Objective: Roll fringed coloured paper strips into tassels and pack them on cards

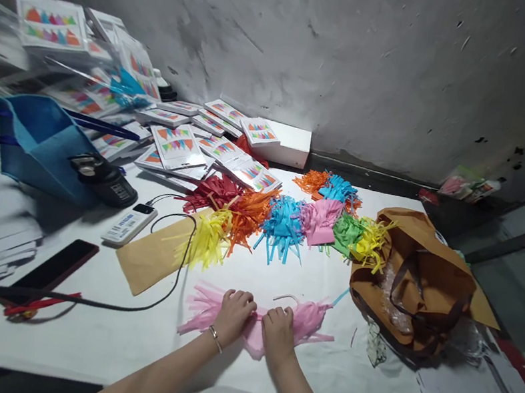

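Pink fringed tissue paper (309, 322) lies spread sideways on the white table in front of me, its cut strips fanning out to the left and right. My left hand (232, 316), with a bracelet on the wrist, is closed on its middle left part. Close beside it, my right hand (277, 335) grips the same paper with bent fingers. A fold of pink paper hangs down between the two hands. Both sets of fingertips are partly hidden. Beyond them runs a row of tassel bunches: red, orange, yellow (211, 239), blue (284, 222), pink (320, 220) and green (347, 232).
Printed packs (177, 147) are piled at the back left, near a white box (291, 146). On the left are a blue bag (47, 148), a power bank (129, 224), a phone (54, 265) and a black cable (141, 308). A brown bag (414, 284) stands at right.
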`<state>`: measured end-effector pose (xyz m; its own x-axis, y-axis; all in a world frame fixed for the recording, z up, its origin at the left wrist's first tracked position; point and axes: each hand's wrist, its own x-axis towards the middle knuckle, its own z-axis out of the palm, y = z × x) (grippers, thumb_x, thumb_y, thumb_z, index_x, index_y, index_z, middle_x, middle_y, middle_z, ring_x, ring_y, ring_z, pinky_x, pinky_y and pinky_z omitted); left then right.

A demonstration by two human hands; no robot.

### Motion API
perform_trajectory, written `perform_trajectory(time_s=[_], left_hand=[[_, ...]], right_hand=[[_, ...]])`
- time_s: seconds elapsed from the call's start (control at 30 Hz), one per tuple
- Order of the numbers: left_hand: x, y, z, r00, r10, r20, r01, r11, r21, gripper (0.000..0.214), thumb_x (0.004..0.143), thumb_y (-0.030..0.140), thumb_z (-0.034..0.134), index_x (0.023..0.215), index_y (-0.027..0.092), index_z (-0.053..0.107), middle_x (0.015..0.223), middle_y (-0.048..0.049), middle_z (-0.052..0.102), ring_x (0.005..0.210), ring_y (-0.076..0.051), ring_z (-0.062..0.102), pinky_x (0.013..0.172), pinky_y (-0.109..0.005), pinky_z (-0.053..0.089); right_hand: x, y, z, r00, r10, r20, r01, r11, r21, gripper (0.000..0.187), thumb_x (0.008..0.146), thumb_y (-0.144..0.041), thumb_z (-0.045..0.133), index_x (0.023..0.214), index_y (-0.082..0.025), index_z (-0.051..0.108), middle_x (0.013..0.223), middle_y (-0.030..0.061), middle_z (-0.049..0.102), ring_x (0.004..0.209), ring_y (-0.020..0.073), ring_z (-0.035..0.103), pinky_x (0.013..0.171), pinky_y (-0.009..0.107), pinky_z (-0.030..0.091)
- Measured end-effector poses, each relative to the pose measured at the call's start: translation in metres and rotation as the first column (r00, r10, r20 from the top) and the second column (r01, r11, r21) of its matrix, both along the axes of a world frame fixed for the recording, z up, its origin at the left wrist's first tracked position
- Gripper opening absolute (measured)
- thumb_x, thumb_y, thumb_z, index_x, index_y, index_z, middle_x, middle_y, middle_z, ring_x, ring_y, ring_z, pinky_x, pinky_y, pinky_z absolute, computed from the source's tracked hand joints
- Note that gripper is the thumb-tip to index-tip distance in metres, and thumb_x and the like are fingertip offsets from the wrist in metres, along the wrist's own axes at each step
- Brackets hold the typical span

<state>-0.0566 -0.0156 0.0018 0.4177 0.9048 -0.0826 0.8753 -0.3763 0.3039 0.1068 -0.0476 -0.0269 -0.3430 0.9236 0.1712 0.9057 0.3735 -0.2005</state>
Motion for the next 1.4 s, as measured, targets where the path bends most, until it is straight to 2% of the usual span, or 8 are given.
perform_trajectory(time_s=[0.17,0.43,0.63,0.83,0.93,1.03,1.17,1.4], left_hand=[[-0.004,-0.005,-0.006,0.987,-0.145,0.064,0.14,0.987,0.072,0.02,0.09,0.017,0.049,0.086,0.026,0.066,0.1,-0.0031,0.065,0.102,-0.022,0.05,0.106,-0.05,0.016],[-0.009,0.004,-0.014,0.984,-0.141,0.107,0.137,0.99,0.041,0.017,0.089,0.016,0.054,0.081,0.024,0.067,0.093,-0.0012,0.066,0.094,-0.019,0.052,0.095,-0.042,0.028],[-0.003,0.003,-0.009,0.993,-0.099,0.059,0.098,0.995,0.01,0.019,0.09,0.018,0.052,0.084,0.023,0.069,0.097,-0.0022,0.066,0.097,-0.02,0.052,0.092,-0.042,0.028],[0.014,0.009,-0.003,0.998,0.011,-0.059,-0.01,1.0,0.013,0.018,0.084,0.014,0.052,0.077,0.015,0.069,0.092,-0.0103,0.064,0.091,-0.026,0.052,0.082,-0.047,0.032],[0.018,0.012,-0.001,0.996,-0.029,-0.089,0.031,0.999,0.027,0.019,0.085,0.014,0.052,0.078,0.016,0.069,0.094,-0.0108,0.063,0.093,-0.026,0.052,0.087,-0.05,0.03],[0.017,0.01,-0.001,0.981,-0.174,-0.081,0.178,0.983,0.038,0.019,0.087,0.014,0.053,0.078,0.02,0.069,0.091,-0.0057,0.063,0.094,-0.023,0.051,0.097,-0.05,0.025],[0.015,0.009,-0.006,0.949,-0.308,-0.066,0.312,0.947,0.071,0.019,0.089,0.016,0.053,0.078,0.02,0.068,0.087,-0.004,0.062,0.092,-0.021,0.05,0.102,-0.049,0.02],[0.01,0.014,-0.011,0.944,-0.329,-0.009,0.327,0.933,0.149,0.016,0.09,0.018,0.053,0.08,0.018,0.066,0.088,-0.0055,0.062,0.088,-0.021,0.05,0.091,-0.046,0.03]], right_hand=[[-0.004,0.001,0.0,1.0,-0.025,-0.016,0.025,1.0,-0.007,0.004,0.089,-0.023,0.059,0.085,-0.021,0.061,0.086,0.0017,0.062,0.086,0.0199,0.051,0.093,0.041,0.028],[0.004,-0.001,-0.009,1.0,0.031,0.004,-0.031,1.0,-0.005,0.009,0.087,-0.014,0.058,0.083,-0.02,0.061,0.083,0.0018,0.062,0.085,0.0187,0.051,0.096,0.04,0.027],[0.031,-0.012,-0.005,0.994,-0.111,-0.005,0.111,0.994,-0.019,0.014,0.089,-0.012,0.054,0.091,-0.022,0.064,0.097,0.0037,0.063,0.098,0.0203,0.051,0.103,0.044,0.021],[0.014,-0.006,0.011,0.948,-0.318,0.023,0.319,0.946,-0.064,0.018,0.086,-0.008,0.051,0.089,-0.019,0.065,0.094,0.0091,0.062,0.097,0.0257,0.051,0.098,0.051,0.024],[0.009,0.0,0.015,0.929,-0.37,0.031,0.371,0.925,-0.076,0.019,0.084,-0.007,0.05,0.086,-0.017,0.066,0.093,0.0109,0.061,0.095,0.027,0.051,0.095,0.051,0.025],[0.01,0.002,0.016,0.94,-0.34,0.02,0.34,0.937,-0.082,0.02,0.085,-0.007,0.051,0.088,-0.02,0.066,0.093,0.0082,0.062,0.095,0.025,0.052,0.096,0.051,0.025],[0.009,-0.003,0.014,0.981,-0.192,0.007,0.192,0.979,-0.068,0.019,0.086,-0.01,0.054,0.085,-0.024,0.066,0.091,0.0024,0.064,0.095,0.0206,0.052,0.105,0.048,0.018],[-0.002,0.0,-0.005,0.997,-0.071,0.006,0.071,0.997,0.037,0.015,0.086,-0.01,0.055,0.086,-0.022,0.064,0.088,0.0026,0.064,0.094,0.0205,0.052,0.107,0.047,0.016]])
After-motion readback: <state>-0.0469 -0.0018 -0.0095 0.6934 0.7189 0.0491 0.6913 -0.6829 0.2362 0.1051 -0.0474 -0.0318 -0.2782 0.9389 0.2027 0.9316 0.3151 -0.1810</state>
